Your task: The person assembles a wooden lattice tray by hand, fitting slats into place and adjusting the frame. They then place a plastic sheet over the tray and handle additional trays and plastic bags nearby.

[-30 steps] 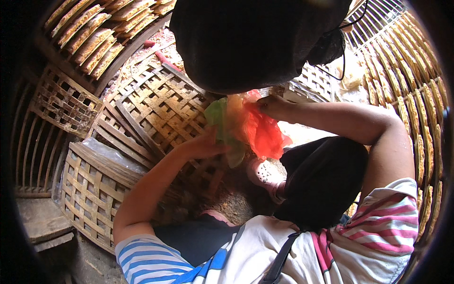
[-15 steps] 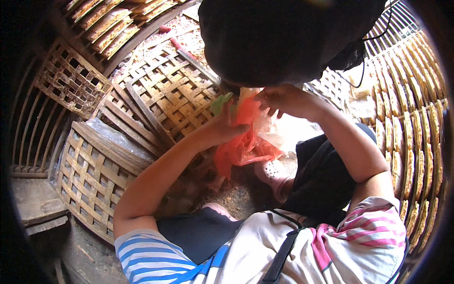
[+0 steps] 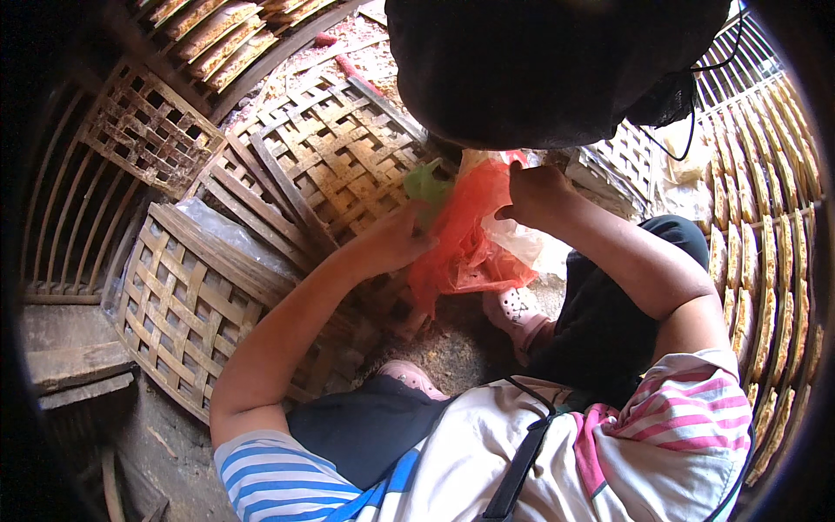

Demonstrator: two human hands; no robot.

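A crumpled, thin red plastic bag (image 3: 465,248) hangs between my two hands, over the floor in front of my feet. My left hand (image 3: 396,239) is closed on its left side, though the fingertips are partly hidden in the folds. At the bag's upper right, my right hand (image 3: 537,193) grips the plastic with bent fingers. A piece of green plastic (image 3: 426,184) shows just above my left hand. Whitish plastic (image 3: 522,239) lies against the red bag's right side, below my right hand.
Woven bamboo trays (image 3: 326,157) lean ahead, with a stack of similar trays (image 3: 187,304) at left. Slatted racks holding yellowish pieces (image 3: 774,270) line the right. A large dark shape (image 3: 557,70) blocks the upper view. My pink clogs (image 3: 513,315) stand beneath the bag.
My right hand has shifted slightly right and down, and more of the red bag is spread upright between the hands. The left hand still holds its side. The whole view has shifted slightly.
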